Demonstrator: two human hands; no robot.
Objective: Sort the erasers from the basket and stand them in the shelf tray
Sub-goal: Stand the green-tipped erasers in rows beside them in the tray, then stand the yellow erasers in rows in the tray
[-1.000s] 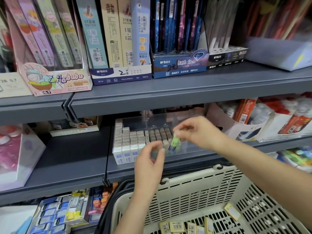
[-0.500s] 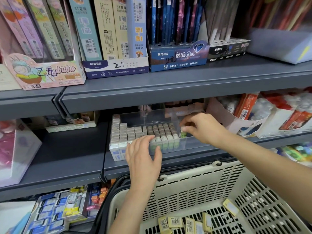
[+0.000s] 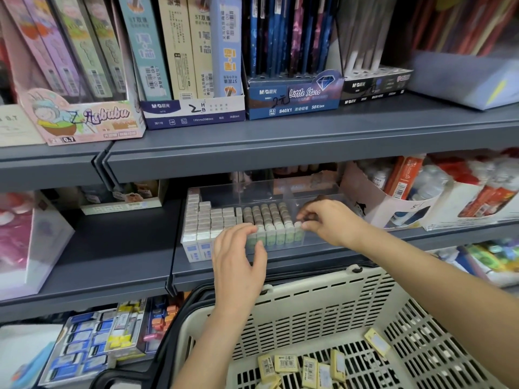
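**Green eraser newly stood in tray**

The green eraser [image 3: 299,235], held in the air a second ago, is now stood at the right end of the front row [image 3: 276,235] in the shelf tray [image 3: 309,192]. It is still pinched at the top by curled fingertips of the right hand [image 3: 330,221]. The row is steadied by the left hand [image 3: 238,256], fingers straight. More yellow erasers [image 3: 295,366] are left in the basket [image 3: 309,299].

A clear, glossy plastic tray [image 3: 311,192] sits on a matt grey painted-metal shelf [image 3: 280,272]. Its standing erasers [image 3: 269,228] show dull, smooth tops above shiny printed sleeves. Nearer, a cream plastic basket [image 3: 323,313] has a smooth, slotted wall, and the loose erasers [image 3: 286,363] inside wear yellow paper wrappers. Higher up, printed cardboard display boxes [image 3: 193,112] look lightly glossy.
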